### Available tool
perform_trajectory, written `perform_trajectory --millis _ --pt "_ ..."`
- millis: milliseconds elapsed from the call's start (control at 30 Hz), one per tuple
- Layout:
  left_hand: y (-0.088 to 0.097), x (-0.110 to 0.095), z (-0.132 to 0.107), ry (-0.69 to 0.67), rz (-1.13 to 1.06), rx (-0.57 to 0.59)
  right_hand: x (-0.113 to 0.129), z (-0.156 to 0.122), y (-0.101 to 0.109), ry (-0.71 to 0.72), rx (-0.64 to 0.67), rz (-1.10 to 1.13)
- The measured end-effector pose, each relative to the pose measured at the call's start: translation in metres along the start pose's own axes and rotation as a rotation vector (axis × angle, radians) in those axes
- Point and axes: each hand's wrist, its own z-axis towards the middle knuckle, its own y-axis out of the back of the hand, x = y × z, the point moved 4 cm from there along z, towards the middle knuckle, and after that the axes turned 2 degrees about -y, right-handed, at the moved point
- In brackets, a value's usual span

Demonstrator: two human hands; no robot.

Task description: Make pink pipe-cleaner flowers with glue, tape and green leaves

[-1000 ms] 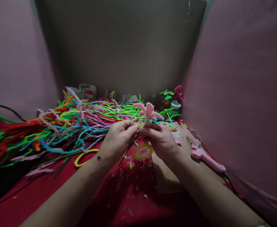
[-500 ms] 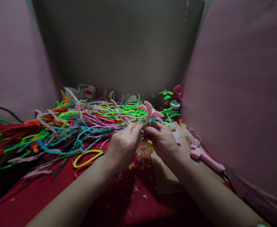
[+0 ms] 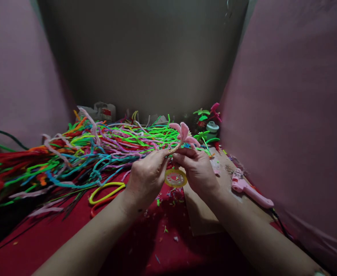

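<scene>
A small pink pipe-cleaner flower (image 3: 182, 132) stands up between my two hands above the red cloth. My left hand (image 3: 147, 176) is closed, its fingertips pinching the flower's stem just below the petals. My right hand (image 3: 197, 168) is closed too, pinching the same stem from the right side. A round yellow tape roll (image 3: 175, 178) hangs just below my fingers, between both hands. The lower stem is hidden behind my fingers.
A big heap of coloured pipe cleaners (image 3: 79, 153) covers the left and back. A yellow loop (image 3: 105, 191) lies on the red cloth (image 3: 162, 245). A pink glue gun (image 3: 250, 189) rests on cardboard (image 3: 205, 214) at the right. Finished green and pink flowers (image 3: 207, 119) stand at the back.
My left hand has turned and moved closer to the right one at the stem. The flower has shifted slightly and the tape roll now hangs higher under my fingers.
</scene>
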Motion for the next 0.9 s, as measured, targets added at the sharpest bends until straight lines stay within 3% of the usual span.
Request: perform_trajectory --millis 300,667,900 --pt "0.0059 0.0047 0.0069 0.317 -0.267 0.068 0.0048 -0.0006 -0.0006 0.094 0.062 -0.082" --pt "0.0101 0.0037 0.0100 0.442 -0.562 0.248 0.0070 0.0054 -0.0033 0.114 0.128 -0.059" --pt "0.0106 0.0066 0.0093 0.471 -0.594 0.332 -0.0008 0.0031 -0.0083 0.009 0.194 0.065"
